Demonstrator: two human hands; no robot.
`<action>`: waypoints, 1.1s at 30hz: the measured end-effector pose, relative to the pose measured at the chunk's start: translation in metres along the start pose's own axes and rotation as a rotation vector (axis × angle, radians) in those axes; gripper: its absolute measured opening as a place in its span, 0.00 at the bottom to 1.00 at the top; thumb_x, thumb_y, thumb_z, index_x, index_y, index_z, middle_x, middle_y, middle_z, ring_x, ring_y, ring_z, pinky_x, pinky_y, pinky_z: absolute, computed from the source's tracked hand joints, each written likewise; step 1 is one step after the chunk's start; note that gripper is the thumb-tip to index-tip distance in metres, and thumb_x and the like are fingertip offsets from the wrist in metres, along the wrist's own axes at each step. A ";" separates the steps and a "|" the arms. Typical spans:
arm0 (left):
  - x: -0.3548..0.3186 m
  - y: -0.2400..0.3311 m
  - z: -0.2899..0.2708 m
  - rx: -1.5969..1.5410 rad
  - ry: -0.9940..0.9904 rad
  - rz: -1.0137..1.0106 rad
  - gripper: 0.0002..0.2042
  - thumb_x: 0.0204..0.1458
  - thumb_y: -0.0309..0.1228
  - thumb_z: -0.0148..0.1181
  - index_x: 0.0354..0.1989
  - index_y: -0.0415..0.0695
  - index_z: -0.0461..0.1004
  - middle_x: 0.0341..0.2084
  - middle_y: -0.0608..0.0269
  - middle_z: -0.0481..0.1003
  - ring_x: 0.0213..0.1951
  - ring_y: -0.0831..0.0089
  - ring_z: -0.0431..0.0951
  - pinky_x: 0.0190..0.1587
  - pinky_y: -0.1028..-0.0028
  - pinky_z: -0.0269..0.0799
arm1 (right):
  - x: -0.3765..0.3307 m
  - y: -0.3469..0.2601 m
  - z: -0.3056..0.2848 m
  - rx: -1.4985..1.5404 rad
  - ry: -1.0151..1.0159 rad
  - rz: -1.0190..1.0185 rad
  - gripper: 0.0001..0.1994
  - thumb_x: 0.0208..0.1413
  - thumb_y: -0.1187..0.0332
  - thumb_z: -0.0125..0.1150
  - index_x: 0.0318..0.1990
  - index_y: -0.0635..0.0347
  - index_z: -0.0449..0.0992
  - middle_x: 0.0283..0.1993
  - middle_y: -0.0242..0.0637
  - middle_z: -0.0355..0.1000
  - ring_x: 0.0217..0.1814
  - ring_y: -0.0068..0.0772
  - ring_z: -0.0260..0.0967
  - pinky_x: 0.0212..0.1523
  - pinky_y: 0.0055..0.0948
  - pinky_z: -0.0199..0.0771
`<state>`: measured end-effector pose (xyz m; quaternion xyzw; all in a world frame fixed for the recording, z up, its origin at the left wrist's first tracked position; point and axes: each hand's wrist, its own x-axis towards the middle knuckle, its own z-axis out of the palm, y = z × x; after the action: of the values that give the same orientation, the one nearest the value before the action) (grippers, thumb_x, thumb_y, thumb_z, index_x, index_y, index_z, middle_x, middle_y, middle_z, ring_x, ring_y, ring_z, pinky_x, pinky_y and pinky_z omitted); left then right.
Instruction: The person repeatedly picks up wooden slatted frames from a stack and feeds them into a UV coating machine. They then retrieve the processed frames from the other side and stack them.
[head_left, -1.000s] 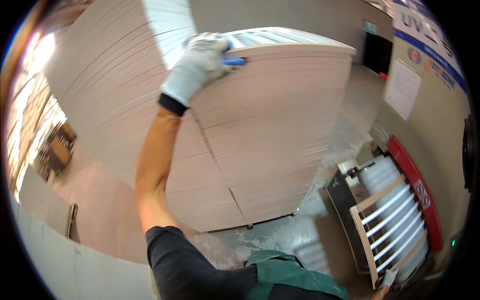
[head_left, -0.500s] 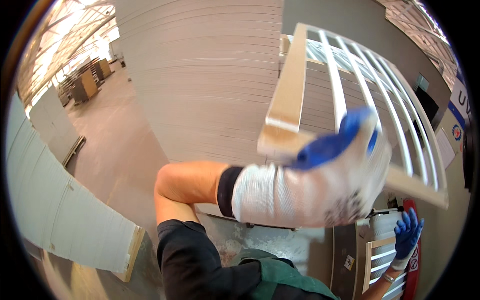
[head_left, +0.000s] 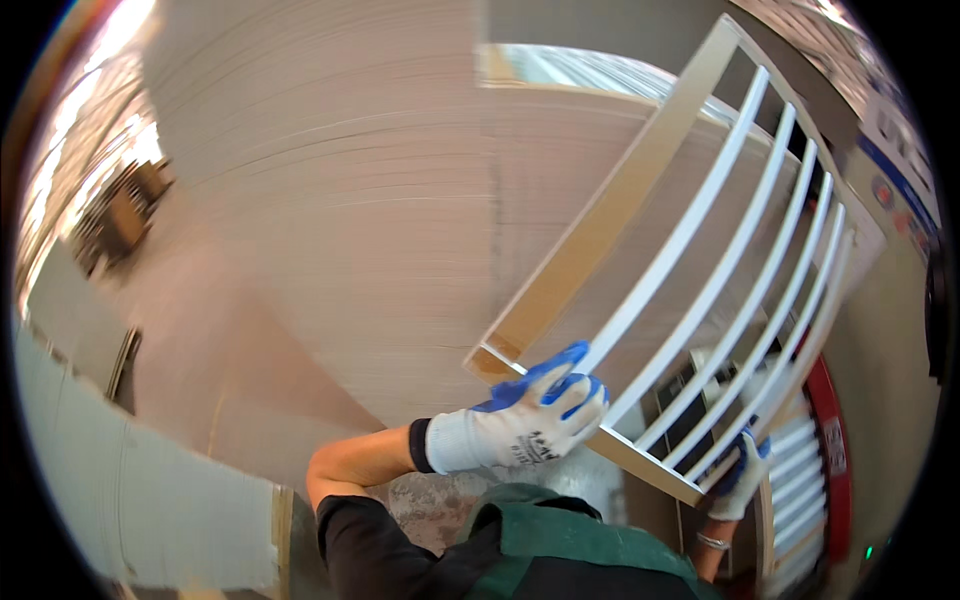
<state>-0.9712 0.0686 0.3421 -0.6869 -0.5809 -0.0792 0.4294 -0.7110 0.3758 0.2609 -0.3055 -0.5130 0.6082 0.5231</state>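
Note:
A slatted wooden frame (head_left: pixel 598 232) with pale rails and several white slats is tilted in front of me, its lower end nearest my body. My left hand (head_left: pixel 545 412), in a white glove with blue coating, is closed on the lower rail beside the widest side rail. At the frame's lower right corner, my gloved right hand (head_left: pixel 742 475) is closed around the outer side rail. Part of that hand's fingers is hidden behind the rail.
Tall stacks of flat panels (head_left: pixel 330 200) stand just ahead, with more white slatted parts (head_left: pixel 590 70) on top. Another pale panel stack (head_left: pixel 150 490) is at lower left. A red-edged rack (head_left: pixel 832 450) with slatted frames (head_left: pixel 797 490) stands at lower right, beside a wall.
My right hand, open and apart from the frame before, now grips its lower right corner. The frame has tilted to the right, and my left hand has come lower and closer to my body.

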 end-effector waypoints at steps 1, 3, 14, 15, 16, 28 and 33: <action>0.008 -0.001 0.011 0.051 0.067 0.002 0.17 0.51 0.35 0.57 0.47 0.43 0.80 0.46 0.61 0.74 0.53 0.63 0.74 0.67 0.44 0.61 | -0.003 0.005 -0.005 -0.008 0.078 -0.026 0.11 0.58 0.76 0.60 0.48 0.63 0.74 0.33 0.28 0.72 0.25 0.18 0.68 0.25 0.20 0.70; 0.019 -0.015 0.034 -0.008 0.094 -0.014 0.18 0.52 0.36 0.57 0.50 0.46 0.80 0.52 0.61 0.75 0.56 0.62 0.73 0.66 0.44 0.61 | -0.007 0.008 -0.015 -0.034 0.164 -0.046 0.08 0.58 0.76 0.61 0.45 0.63 0.75 0.31 0.27 0.72 0.25 0.17 0.67 0.26 0.20 0.70; 0.092 -0.065 0.275 -0.630 -0.173 0.133 0.29 0.42 0.26 0.68 0.58 0.52 0.76 0.60 0.52 0.70 0.64 0.49 0.66 0.70 0.33 0.47 | -0.004 0.040 -0.026 -0.319 0.729 0.129 0.10 0.52 0.78 0.67 0.42 0.64 0.76 0.28 0.28 0.72 0.21 0.18 0.68 0.21 0.23 0.71; 0.100 -0.066 0.294 -0.685 -0.208 0.164 0.29 0.42 0.26 0.68 0.58 0.52 0.75 0.60 0.51 0.70 0.63 0.49 0.66 0.70 0.33 0.48 | -0.006 0.040 -0.027 -0.318 0.731 0.108 0.10 0.51 0.79 0.68 0.42 0.66 0.77 0.28 0.29 0.73 0.21 0.19 0.69 0.21 0.25 0.71; 0.107 -0.072 0.307 -0.735 -0.241 0.177 0.29 0.43 0.26 0.68 0.59 0.52 0.75 0.60 0.51 0.70 0.63 0.48 0.66 0.70 0.34 0.48 | -0.006 0.039 -0.026 -0.382 0.785 0.144 0.10 0.51 0.78 0.68 0.41 0.66 0.77 0.28 0.30 0.74 0.22 0.20 0.70 0.21 0.25 0.71; 0.134 -0.054 0.375 -0.827 -0.563 0.427 0.29 0.45 0.33 0.70 0.60 0.50 0.74 0.62 0.50 0.68 0.64 0.52 0.66 0.72 0.40 0.44 | -0.020 0.059 -0.027 -0.586 0.972 0.409 0.09 0.46 0.75 0.71 0.34 0.67 0.77 0.25 0.37 0.76 0.21 0.29 0.74 0.21 0.31 0.75; 0.141 -0.041 0.386 -0.860 -0.502 0.435 0.28 0.45 0.33 0.69 0.59 0.50 0.74 0.61 0.48 0.68 0.64 0.52 0.65 0.72 0.41 0.44 | -0.012 0.062 -0.036 -0.575 0.967 0.429 0.08 0.47 0.75 0.69 0.35 0.66 0.77 0.24 0.36 0.75 0.20 0.28 0.73 0.21 0.30 0.73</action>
<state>-1.1138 0.4332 0.2093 -0.9028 -0.4254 -0.0526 -0.0361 -0.6948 0.3802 0.1902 -0.7733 -0.2880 0.3290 0.4591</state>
